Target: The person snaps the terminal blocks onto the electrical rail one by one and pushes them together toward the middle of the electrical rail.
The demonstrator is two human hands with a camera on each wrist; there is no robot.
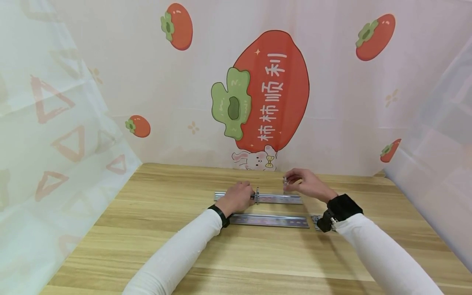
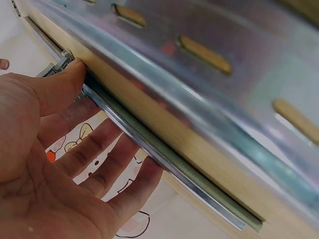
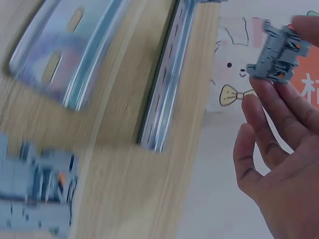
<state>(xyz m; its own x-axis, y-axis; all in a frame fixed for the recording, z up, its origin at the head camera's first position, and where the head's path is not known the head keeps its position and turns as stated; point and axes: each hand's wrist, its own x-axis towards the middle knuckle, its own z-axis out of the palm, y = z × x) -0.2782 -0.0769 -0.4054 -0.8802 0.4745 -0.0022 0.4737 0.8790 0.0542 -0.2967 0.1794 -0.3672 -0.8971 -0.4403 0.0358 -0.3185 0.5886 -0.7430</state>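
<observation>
My left hand (image 1: 237,196) is at the farther metal DIN rail (image 1: 280,199), its thumb and index finger pinching a grey terminal block (image 2: 64,60) seated across it. The thumb partly hides that block. The other left fingers (image 2: 130,149) touch the rail's far edge. Above the table, right of that block, my right hand (image 1: 307,184) holds another small grey terminal block (image 3: 279,54) between thumb and fingertips, apart from the rail. Its side shows clips and a bit of orange.
A second, nearer DIN rail (image 1: 273,221) with slots lies roughly parallel to the first. Several grey terminal blocks (image 3: 37,191) lie at its right end, partly hidden by the right wrist in the head view. A printed curtain (image 1: 332,123) stands behind the wooden table (image 1: 177,254).
</observation>
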